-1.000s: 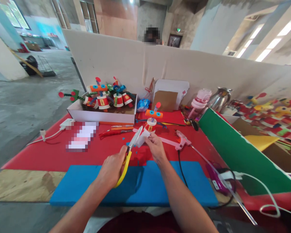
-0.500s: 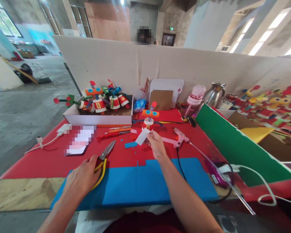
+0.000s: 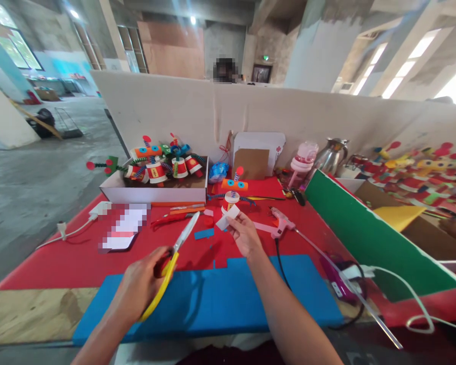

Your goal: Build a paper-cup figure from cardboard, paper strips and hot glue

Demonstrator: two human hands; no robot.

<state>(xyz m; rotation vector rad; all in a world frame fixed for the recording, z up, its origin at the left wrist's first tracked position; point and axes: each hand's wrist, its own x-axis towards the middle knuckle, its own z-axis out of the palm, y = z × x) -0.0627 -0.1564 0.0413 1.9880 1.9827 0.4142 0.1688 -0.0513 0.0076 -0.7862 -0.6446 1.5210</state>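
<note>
White paper sits pinched between the thumb and fingers of my right hand, held up over the red sheet, as I follow from afar on the head camera. Its long side slants from near left to far right, the piece jutting out past the fingertips. My left hand curls around the yellow-handled scissors, fingers wrapped about the grips, though I cannot tell exactly how they sit in the loops. The blades look drawn together and point away and rightward, on a slant steeper than the paper's. One relation counts most, in my judgement: the paper lies to the right of the scissor tip and clear of it, the right hand upon it, the left well apart. Just beyond the paper, partly hidden by it, stands a cup figure with an orange head. On the near side of the tip lies a blue strip. Right of the right hand rests a pink glue gun; farther left, an open white box holds more figures.
</note>
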